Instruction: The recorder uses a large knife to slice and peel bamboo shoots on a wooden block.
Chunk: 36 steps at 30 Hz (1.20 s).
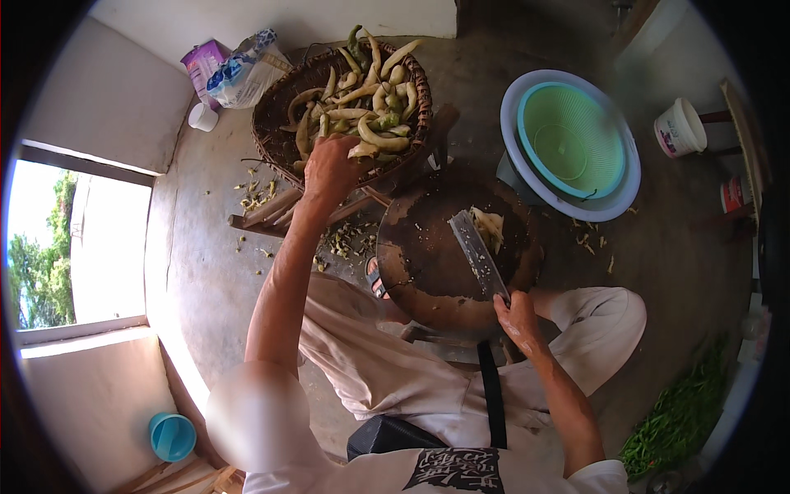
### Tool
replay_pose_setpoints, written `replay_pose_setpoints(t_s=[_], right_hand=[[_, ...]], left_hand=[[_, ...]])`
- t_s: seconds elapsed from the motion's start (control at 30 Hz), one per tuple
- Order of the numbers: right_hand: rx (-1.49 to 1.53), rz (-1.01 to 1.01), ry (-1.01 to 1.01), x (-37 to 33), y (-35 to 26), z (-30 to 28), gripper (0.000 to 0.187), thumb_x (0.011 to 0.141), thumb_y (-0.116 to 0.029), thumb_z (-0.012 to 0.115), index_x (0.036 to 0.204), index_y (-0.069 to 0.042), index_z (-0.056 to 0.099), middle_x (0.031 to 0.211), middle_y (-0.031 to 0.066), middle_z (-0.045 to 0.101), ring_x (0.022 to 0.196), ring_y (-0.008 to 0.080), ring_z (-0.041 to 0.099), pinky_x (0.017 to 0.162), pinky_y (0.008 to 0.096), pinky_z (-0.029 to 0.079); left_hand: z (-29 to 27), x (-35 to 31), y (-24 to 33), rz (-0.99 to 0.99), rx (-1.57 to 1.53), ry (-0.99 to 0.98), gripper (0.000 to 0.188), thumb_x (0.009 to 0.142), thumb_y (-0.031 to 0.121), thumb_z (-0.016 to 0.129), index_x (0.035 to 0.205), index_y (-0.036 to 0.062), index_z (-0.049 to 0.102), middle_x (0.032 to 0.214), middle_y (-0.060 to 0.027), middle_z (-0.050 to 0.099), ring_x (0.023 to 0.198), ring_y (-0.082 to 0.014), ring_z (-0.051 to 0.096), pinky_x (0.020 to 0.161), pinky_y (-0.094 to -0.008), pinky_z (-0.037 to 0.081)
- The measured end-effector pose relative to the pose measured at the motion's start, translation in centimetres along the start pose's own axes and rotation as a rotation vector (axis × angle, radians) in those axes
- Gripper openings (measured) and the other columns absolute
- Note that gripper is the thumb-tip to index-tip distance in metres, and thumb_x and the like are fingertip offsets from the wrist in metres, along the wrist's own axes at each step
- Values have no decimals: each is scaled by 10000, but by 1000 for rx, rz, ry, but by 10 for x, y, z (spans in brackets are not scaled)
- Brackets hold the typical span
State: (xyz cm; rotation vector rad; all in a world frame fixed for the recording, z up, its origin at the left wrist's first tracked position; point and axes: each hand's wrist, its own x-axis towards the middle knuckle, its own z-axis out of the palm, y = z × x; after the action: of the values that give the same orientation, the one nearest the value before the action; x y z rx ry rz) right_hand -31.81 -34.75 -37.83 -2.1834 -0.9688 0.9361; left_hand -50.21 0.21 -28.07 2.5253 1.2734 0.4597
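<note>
My left hand point(333, 169) reaches to the near edge of a brown wicker basket point(276, 148). Its fingers are curled among the long pale green peppers point(354, 114) heaped there and seem closed on one, though the fingertips are partly hidden. In my right hand point(518, 321) is the handle of a cleaver point(479, 253), whose broad blade lies slanted over a round wooden chopping board point(424, 300). Pale pieces of cut pepper point(490, 228) rest beside the blade. Small seeds dot the blade and the board's dark, wet middle.
A lavender basin point(630, 177) holding a green colander point(568, 144) stands beyond the board to the right. Pepper scraps point(350, 239) litter the floor by a wooden stool point(271, 216). Green plants point(675, 424) lie at lower right; a white bucket point(680, 129) is at far right.
</note>
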Motion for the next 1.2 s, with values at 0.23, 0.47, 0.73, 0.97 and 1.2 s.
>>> replay_pose_setpoints(t_s=[0.23,0.47,0.73,0.97,1.2], right_hand=[[-28,-61,54,-4,-2,6,204,846,-160,609,803,39,598,692,245,615,713,432,624,611,453,482],[-89,-64,64,-12,4,3,200,825,-159,628,811,39,605,704,250,619,730,432,625,622,459,487],[-29,-145,7,-21,-22,2,175,859,-146,594,813,22,577,672,230,603,691,421,621,580,438,477],[-210,-267,-153,-52,-32,4,166,863,-134,597,856,23,545,616,235,586,614,421,607,560,460,490],[-560,-315,-196,-60,-32,10,239,833,-137,651,946,11,501,669,194,637,646,371,655,589,427,540]], left_hand=[[8,34,-31,-37,-188,-16,252,828,214,665,1013,44,665,979,-153,639,929,-329,607,816,-412,479],[-46,-6,-2,-244,-1071,90,260,923,219,601,1028,-19,596,876,-61,668,771,-91,600,696,-235,478],[126,-203,34,-727,-822,-253,349,830,236,654,1040,-41,680,853,-83,684,737,-131,617,682,-264,490],[142,-218,55,-925,-713,-222,323,784,246,644,959,-15,718,786,-140,691,638,-222,674,573,-338,542],[158,-225,49,-1039,-943,-212,273,841,218,620,973,-17,663,805,-114,681,618,-198,658,497,-308,519]])
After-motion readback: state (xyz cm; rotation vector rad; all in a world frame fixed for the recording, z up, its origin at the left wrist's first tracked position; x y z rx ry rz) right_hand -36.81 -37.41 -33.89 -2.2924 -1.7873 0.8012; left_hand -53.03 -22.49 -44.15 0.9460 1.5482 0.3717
